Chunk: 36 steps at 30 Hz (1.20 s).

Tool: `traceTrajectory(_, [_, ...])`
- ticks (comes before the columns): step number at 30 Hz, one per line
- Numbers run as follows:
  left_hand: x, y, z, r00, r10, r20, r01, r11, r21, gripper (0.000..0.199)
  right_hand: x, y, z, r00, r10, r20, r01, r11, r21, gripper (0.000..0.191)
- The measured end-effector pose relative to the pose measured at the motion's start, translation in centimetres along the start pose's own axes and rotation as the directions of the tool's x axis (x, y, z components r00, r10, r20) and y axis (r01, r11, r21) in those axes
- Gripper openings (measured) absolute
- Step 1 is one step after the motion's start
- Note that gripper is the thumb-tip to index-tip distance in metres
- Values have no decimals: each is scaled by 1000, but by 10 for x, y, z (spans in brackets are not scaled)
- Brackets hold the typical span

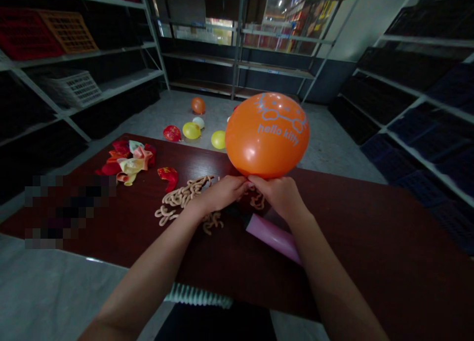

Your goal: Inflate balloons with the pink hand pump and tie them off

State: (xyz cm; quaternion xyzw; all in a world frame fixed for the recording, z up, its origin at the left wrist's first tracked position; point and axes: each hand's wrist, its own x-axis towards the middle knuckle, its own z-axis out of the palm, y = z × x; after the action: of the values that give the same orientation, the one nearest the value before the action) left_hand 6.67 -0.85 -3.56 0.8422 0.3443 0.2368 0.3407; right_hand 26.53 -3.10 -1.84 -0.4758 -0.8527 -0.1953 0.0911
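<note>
Two arms (155,262) — hands (227,190) (282,195) on one orange balloon (264,146)

The orange balloon (266,150) is inflated, its skin taut, smooth and glossy, with a bright highlight low on its left half and smaller glints near the top. Pale grey-blue printing covers its upper right part: a line drawing of a cartoon character and, beneath that, the lowercase words "hello kitty", sloping down toward the right. The letters read upright from the wearer's side. Its rounded body rises above the fingers (240,184) of both hands, which meet at its underside and hide the neck from view. It is held over the far part of the surface (355,222).
</note>
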Motion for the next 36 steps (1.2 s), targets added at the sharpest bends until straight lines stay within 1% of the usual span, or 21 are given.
traceTrajectory(2, [1, -2, 1, 1000, -8, -22, 7, 998, -56, 40, 1, 1, 1, 1000, -4, -4, 4, 1000, 21, 27])
traceTrajectory(3, [2, -4, 1, 999, -8, -34, 6, 999, -54, 40, 1, 2, 2, 1000, -7, -4, 7, 999, 31, 26])
traceTrajectory(7, [4, -7, 0, 995, 46, -92, -43, 999, 31, 32, 2, 2, 1, 999, 3, 40, -4, 999, 48, 25])
traceTrajectory(10, [5, -11, -1, 996, 38, -84, -43, 997, -67, 32, 1, 3, 0, 998, 56, 43, -57, 998, 34, 25])
traceTrajectory(12, [7, -16, -1, 998, 34, -49, -39, 994, -104, 30, 0, 4, -1, 991, 134, 13, -135, 991, 18, 26])
traceTrajectory(13, [7, -20, -1, 998, 49, -30, -51, 996, -70, 27, -1, 5, -1, 982, 188, -7, -188, 982, 17, 28])
traceTrajectory(15, [9, -28, 2, 996, 85, 10, -85, 993, 86, 21, -2, 8, -1, 955, 294, -47, -292, 955, 46, 32])
traceTrajectory(17, [9, -36, 5, 994, 95, 45, -103, 964, 246, 20, -3, 11, 1, 928, 362, -82, -352, 929, 115, 34])
traceTrajectory(18, [10, -39, 6, 994, 89, 58, -102, 951, 291, 18, -4, 13, 2, 920, 380, -95, -364, 919, 154, 34])
traceTrajectory(21, [10, -41, 7, 994, 80, 75, -99, 947, 305, 10, -5, 14, 3, 903, 414, -112, -379, 893, 243, 33])
traceTrajectory(23, [10, -36, 3, 992, 110, 61, -122, 960, 252, 5, -5, 14, 3, 891, 440, -108, -391, 868, 307, 33])
traceTrajectory(25, [10, -29, -4, 987, 160, -14, -158, 981, 116, 4, -4, 15, 2, 877, 472, -96, -397, 821, 409, 32])
traceTrajectory(26, [10, -25, -9, 982, 172, -82, -172, 985, 9, 7, -3, 15, 1, 866, 493, -88, -400, 786, 471, 32])
traceTrajectory(27, [10, -20, -13, 973, 159, -166, -180, 976, -120, 11, -2, 16, 0, 855, 513, -77, -399, 744, 535, 32])
traceTrajectory(28, [10, -15, -18, 959, 121, -258, -189, 948, -256, 14, 0, 17, -1, 843, 534, -63, -396, 697, 597, 33])
traceTrajectory(29, [11, -10, -22, 936, 67, -346, -206, 900, -384, 16, 1, 19, -3, 833, 552, -48, -393, 649, 652, 33])
traceTrajectory(31, [14, 1, -32, 872, -42, -488, -281, 772, -569, 18, 6, 23, -7, 823, 568, -11, -386, 574, 722, 34])
traceTrajectory(33, [19, 14, -42, 823, -85, -562, -368, 674, -641, 19, 12, 26, -14, 827, 561, 12, -378, 541, 751, 34])
traceTrajectory(34, [21, 22, -48, 810, -80, -581, -401, 647, -648, 20, 16, 28, -18, 830, 558, 12, -370, 534, 761, 34])
traceTrajectory(36, [27, 39, -60, 799, -50, -599, -436, 638, -635, 22, 24, 29, -26, 835, 551, 5, -344, 514, 786, 33])
